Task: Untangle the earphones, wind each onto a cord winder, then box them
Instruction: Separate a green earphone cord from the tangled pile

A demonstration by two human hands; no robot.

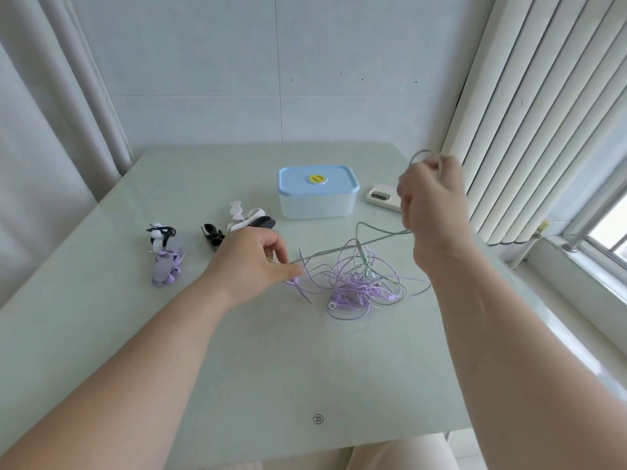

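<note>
The right hand is raised at the far right, fingers curled tight round a loop of the pale green cord. The left hand sits low near the middle of the table, thumb and forefinger apparently pinching the same cord's end. Between them the cord runs taut over the purple tangle, where its lower part is buried.

I'd say the job here is freeing the green set. It should go best with a slow, steady draw, the left hand feeding the end back through whichever purple loop catches. A hard tug would likely cinch a knot or strain the earbuds.

The spare cord winders lie just left of the lidded box, with wound sets further left.
</note>
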